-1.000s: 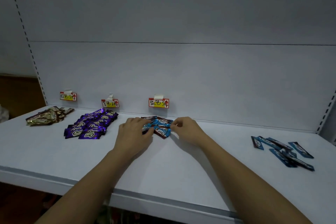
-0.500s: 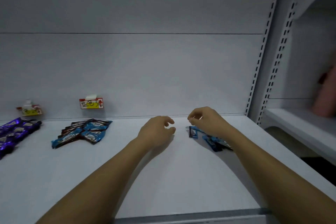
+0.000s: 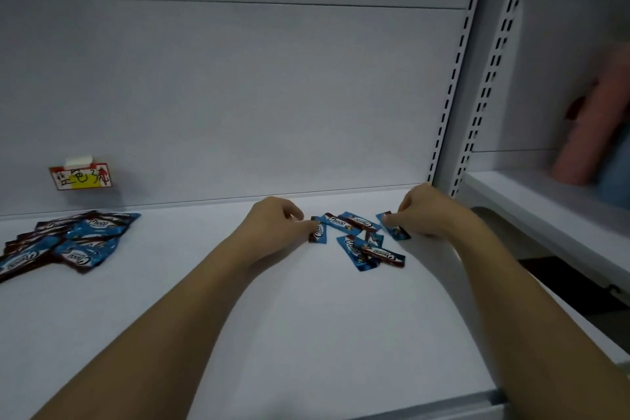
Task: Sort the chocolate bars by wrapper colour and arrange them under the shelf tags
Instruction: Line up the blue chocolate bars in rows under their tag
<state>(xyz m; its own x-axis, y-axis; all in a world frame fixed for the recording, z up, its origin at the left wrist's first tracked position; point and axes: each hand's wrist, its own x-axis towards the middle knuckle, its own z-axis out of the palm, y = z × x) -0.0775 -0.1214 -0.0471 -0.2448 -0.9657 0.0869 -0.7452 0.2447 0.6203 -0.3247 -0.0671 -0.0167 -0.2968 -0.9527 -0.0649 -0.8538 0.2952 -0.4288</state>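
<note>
Gathering up the last loose blue bars [image 3: 361, 242] looks like the step here. They sit scattered at about 1 o'clock on the white shelf [image 3: 306, 334], a few overlapping, between the two hands. The left hand [image 3: 272, 228] has its fingers curled, pinching the end bar on the 9 o'clock side of the bunch. The right hand [image 3: 422, 215] pinches the corner of the bar at the 3 o'clock side.

These should handle like nothing: light, thin, crinkly foil wrappers, probably slick against each other, so a stack will want to fan out and slide. I'd take them by the flat crimped ends or sweep them together with both hands rather than squeeze the middle, since the bars inside could snap.

The sorted pile [image 3: 64, 242] lies at 9 o'clock, right below the red and yellow tag [image 3: 81, 177] on the back wall. Open shelf between the two groups is bare, so sliding leftward looks easy. Watch the front edge at 6 o'clock, and the slotted upright post [image 3: 453, 133] just beyond the right hand at 2 o'clock, which leaves little elbow room that side.
</note>
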